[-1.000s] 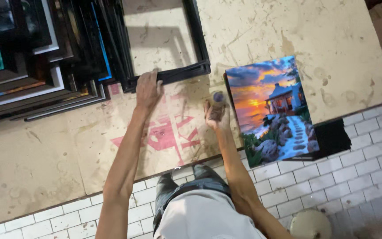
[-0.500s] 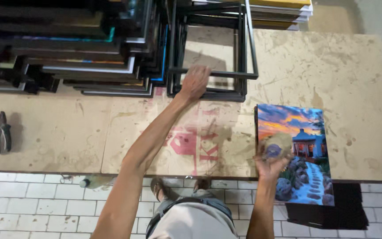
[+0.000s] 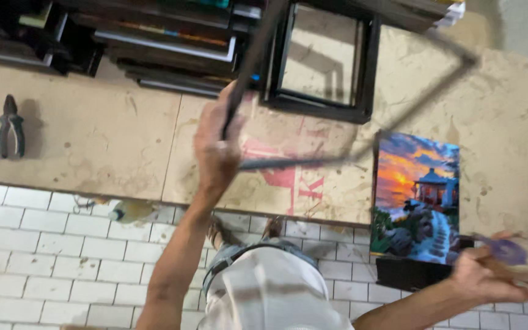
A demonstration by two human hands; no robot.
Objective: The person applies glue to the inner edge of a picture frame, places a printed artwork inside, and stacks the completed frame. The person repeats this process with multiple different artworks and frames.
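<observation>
**Op:** My left hand (image 3: 216, 150) is closed around one corner of a thin dark frame (image 3: 337, 160), which hangs lifted and tilted above the workbench (image 3: 93, 140). It is blurred, so I cannot say how firm the grip is.

**Desk:** And the other hand?

**Op:** My right hand (image 3: 490, 275) is low at the bench's near edge, fingers curled round a small purplish object (image 3: 503, 249); too smeared to name it.

**Desk:** How will that frame handle?

**Op:** I judge it light and stiff, but slender rails held by one corner would let it swing and strain the joints. Holding it mid-rail, or by two opposite rails, would be steadier. The finish looks smooth, possibly slippery.

**Desk:** What is about it, biggest first?

**Op:** The stack of frames (image 3: 154, 36) at the back, then a thicker black frame (image 3: 325, 61) lying flat, a sunset landscape print (image 3: 417, 195) at the front edge just beside my right hand, and pliers (image 3: 10, 125) well apart on the left.
</observation>
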